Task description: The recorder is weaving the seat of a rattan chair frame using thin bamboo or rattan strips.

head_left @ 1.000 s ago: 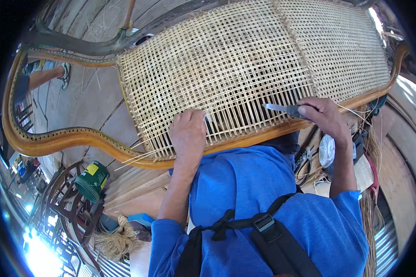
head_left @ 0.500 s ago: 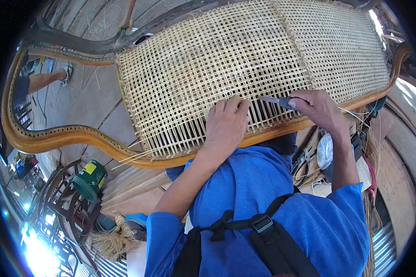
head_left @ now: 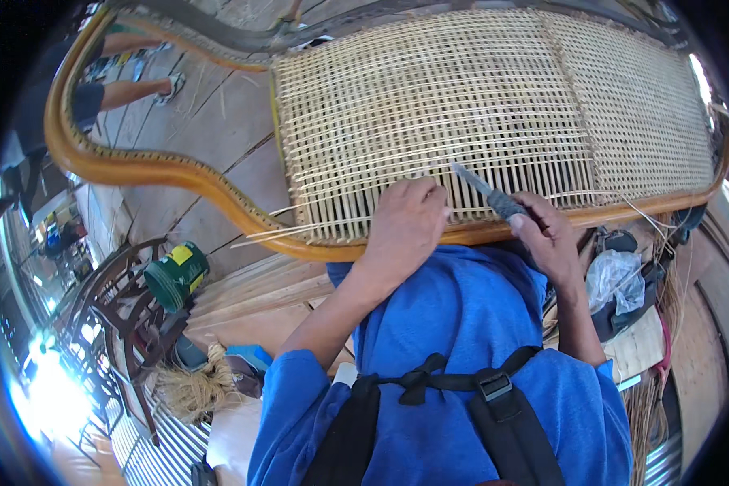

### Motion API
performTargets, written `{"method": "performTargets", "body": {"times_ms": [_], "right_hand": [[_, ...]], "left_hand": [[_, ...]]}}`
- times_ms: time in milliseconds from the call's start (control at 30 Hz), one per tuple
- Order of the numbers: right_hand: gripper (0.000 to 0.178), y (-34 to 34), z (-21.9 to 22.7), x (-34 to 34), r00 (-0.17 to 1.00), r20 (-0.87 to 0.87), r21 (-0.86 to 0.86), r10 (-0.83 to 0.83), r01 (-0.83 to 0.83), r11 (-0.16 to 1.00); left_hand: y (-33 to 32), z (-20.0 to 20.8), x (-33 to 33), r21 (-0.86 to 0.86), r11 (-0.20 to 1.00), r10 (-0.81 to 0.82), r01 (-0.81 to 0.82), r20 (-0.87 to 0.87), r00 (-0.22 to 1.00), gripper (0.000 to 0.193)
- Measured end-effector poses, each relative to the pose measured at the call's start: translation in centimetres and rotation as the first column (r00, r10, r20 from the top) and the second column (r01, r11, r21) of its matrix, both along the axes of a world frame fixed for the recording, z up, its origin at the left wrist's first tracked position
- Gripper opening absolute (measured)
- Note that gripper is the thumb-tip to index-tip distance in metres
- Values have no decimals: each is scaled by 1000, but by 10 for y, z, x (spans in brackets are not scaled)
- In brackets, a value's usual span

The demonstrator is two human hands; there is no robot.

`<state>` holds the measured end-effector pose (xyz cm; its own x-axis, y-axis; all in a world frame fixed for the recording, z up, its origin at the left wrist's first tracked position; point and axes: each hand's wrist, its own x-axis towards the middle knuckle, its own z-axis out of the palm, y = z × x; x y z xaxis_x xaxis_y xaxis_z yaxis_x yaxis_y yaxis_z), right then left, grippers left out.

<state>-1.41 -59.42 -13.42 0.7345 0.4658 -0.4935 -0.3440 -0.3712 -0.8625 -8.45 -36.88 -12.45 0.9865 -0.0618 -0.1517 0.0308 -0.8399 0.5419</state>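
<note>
A pale woven cane panel [head_left: 429, 97] fills most of a long curved wooden frame [head_left: 178, 174]. Along its near edge the weave is open, with upright strands showing gaps. My left hand [head_left: 409, 219] rests there, fingers curled down against the strands; what they pinch is hidden. In my right hand [head_left: 543, 235] is a knife [head_left: 506, 202] with a dark wrapped handle. Its flat metal blade points up and left over the open strands, a little right of my left fingers. Loose cane ends [head_left: 279, 235] stick out past the frame at the left.
A green bucket [head_left: 170, 279] lies tilted by dark wooden chair parts [head_left: 121, 316] at the lower left. Near it is a bundle of fibre [head_left: 194, 385]. A clear plastic bag [head_left: 616, 279] lies at right. Another person's leg [head_left: 130, 93] shows at the far left.
The frame and panel sit further right and higher in view. The knife has turned from nearly level to slanting up-left, and my right hand is lower. My left hand stays at the near edge.
</note>
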Motion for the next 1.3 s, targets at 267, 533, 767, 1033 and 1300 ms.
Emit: {"method": "performTargets", "body": {"times_ms": [267,533,767,1033,1300], "right_hand": [[45,98,9,11,833,157,-285,531,-477,832],[29,115,-1,4,776,233,-354,587,-494,794],[27,120,-4,-5,881,196,-220,431,-389,895],[28,139,21,-26,894,64,-326,443,-401,856],[40,77,74,-42,866,261,-124,426,-407,905]], "left_hand": [[77,-14,-56,250,940,205,-232,131,970,23],[84,-26,-61,149,961,209,-232,159,965,25],[85,-26,-60,123,962,223,-245,169,960,26],[89,-29,-63,97,966,215,-238,202,956,25],[-6,34,-46,-778,416,282,-470,-381,880,30]]}}
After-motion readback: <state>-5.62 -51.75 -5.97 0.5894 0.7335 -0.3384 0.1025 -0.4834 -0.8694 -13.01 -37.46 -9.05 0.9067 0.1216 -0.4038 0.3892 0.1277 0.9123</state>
